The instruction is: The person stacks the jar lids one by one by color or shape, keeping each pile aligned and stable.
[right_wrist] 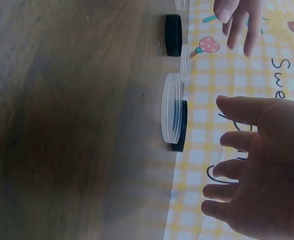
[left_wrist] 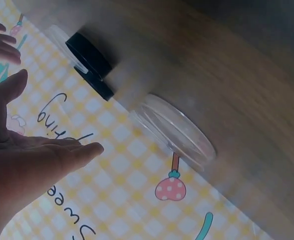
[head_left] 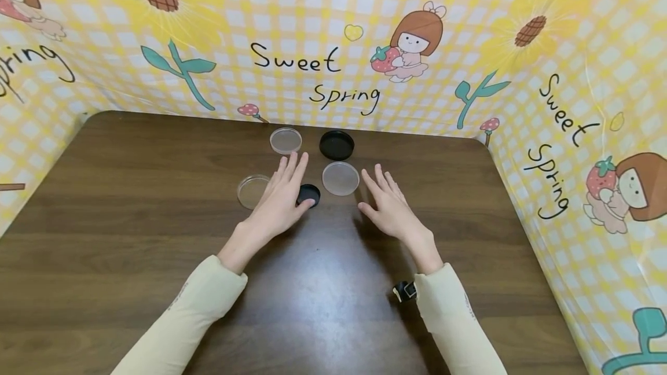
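My left hand (head_left: 278, 198) hovers with its fingers straight above the left side of a group of shallow round dishes or lids, holding nothing. Below its thumb lies a small black round lid (head_left: 308, 194), partly hidden. Another clear round dish (head_left: 250, 191) is partly covered by the same hand. To the right, my right hand (head_left: 391, 207) is held with spread fingers, apart from the nearest clear dish (head_left: 341, 179). Behind that stands a larger black round lid (head_left: 336, 145), and a clear dish (head_left: 285, 141) sits at the back left. Clear plastic (left_wrist: 176, 130) shows in the left wrist view.
The brown wooden table (head_left: 130, 219) meets a yellow checked cloth (head_left: 292, 4) printed with flowers and cartoon figures at the back and sides. A black strap with a buckle (head_left: 404, 290) sticks out beside the right sleeve.
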The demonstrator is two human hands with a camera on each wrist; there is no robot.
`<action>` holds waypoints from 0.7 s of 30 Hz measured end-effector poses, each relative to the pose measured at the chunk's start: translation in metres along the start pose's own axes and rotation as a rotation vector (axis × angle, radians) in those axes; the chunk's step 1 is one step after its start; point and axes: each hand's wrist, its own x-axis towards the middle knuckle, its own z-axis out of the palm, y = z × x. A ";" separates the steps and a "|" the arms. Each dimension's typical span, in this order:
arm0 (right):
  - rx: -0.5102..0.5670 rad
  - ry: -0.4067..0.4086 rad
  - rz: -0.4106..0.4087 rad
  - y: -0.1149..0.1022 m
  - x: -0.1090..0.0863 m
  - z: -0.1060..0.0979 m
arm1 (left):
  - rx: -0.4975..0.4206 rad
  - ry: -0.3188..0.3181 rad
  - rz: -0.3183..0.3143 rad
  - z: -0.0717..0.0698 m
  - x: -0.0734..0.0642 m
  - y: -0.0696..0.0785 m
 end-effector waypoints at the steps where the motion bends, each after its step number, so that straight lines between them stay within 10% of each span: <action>1: 0.013 0.000 -0.009 -0.001 0.000 0.001 | -0.005 -0.005 0.001 0.001 0.000 0.000; 12: 0.105 0.024 -0.111 -0.001 0.012 0.006 | -0.074 -0.173 -0.019 0.005 0.014 0.014; 21: 0.115 0.060 -0.164 0.005 0.030 0.006 | -0.072 -0.159 -0.023 0.011 0.031 0.020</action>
